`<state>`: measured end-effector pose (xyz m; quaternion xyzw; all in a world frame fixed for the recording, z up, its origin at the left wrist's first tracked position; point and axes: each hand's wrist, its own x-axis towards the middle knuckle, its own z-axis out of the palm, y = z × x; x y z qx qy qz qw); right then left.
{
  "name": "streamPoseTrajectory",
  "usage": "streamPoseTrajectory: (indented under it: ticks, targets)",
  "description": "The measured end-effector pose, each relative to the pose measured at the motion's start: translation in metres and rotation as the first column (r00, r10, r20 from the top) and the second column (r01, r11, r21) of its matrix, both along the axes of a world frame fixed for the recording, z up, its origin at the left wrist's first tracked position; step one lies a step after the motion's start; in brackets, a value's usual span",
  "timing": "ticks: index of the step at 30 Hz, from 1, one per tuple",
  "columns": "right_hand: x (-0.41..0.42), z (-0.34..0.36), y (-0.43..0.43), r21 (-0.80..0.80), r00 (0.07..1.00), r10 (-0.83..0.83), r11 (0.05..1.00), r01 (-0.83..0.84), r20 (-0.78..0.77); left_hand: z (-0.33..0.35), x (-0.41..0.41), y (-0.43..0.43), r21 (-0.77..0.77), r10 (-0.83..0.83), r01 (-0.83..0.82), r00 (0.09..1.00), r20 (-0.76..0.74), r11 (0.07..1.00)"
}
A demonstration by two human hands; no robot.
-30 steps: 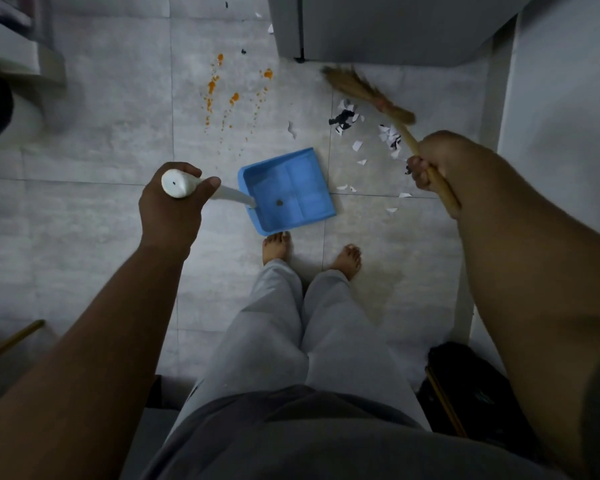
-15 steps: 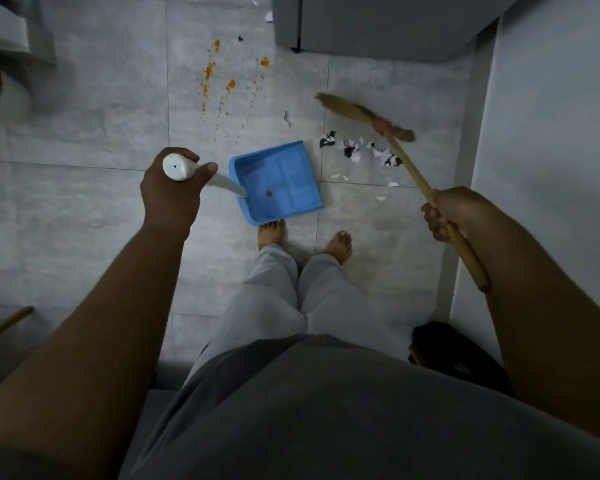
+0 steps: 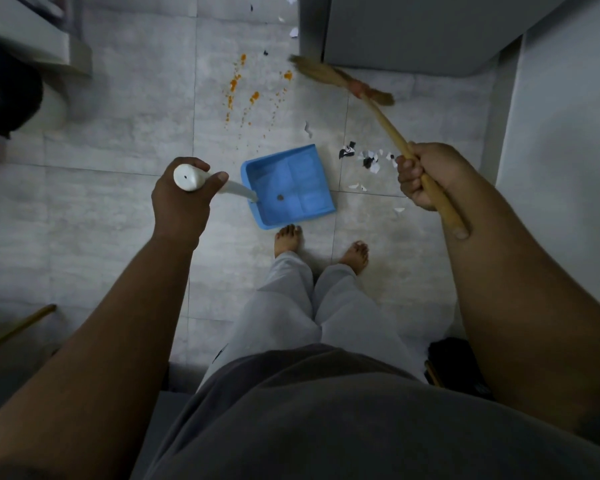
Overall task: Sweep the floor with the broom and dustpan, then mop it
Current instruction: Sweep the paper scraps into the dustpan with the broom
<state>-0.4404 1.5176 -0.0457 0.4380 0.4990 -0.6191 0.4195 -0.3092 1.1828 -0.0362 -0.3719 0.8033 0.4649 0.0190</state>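
Observation:
My left hand (image 3: 182, 199) grips the white handle of a blue dustpan (image 3: 288, 185), which rests on the grey tiled floor (image 3: 118, 209) just ahead of my bare feet. A small dark speck lies inside the pan. My right hand (image 3: 426, 174) holds the wooden stick of a straw broom (image 3: 329, 76); its bristle head is out at the far side, near the grey cabinet's corner. Torn black and white paper scraps (image 3: 368, 159) lie to the right of the pan, under the broomstick. Orange spatter (image 3: 246, 91) stains the tiles beyond the pan.
A grey cabinet (image 3: 413, 29) stands ahead on the right, with more paper bits (image 3: 293, 31) by its left edge. A white wall (image 3: 561, 133) runs along the right. A dark object (image 3: 4, 95) and shelf are at left, a wooden stick (image 3: 18, 329) at lower left, a black bag (image 3: 454, 365) at lower right.
The broom head has swung away from the scraps, out toward the cabinet corner. My right hand has risen and come nearer the pan. The dustpan has stayed where it was.

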Motion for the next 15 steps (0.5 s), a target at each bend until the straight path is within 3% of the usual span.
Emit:
streamPoseTrajectory:
  ticks: [8,11,15]
  targets:
    - [0.000,-0.016,-0.017,0.162,0.965,0.247,0.952,-0.259,0.092,-0.003,0.009,-0.011,0.003,0.025,-0.025,0.999,0.025,1.000]
    - [0.007,-0.019,-0.006,0.270,0.933,0.345,0.893,-0.360,0.104,-0.003,0.012,-0.014,0.010,0.030,-0.031,0.999,0.037,0.999]
    - [0.016,-0.003,0.022,0.231,0.910,0.366,0.885,-0.405,0.195,-0.003,0.012,-0.016,0.004,0.038,-0.038,0.998,0.055,0.999]
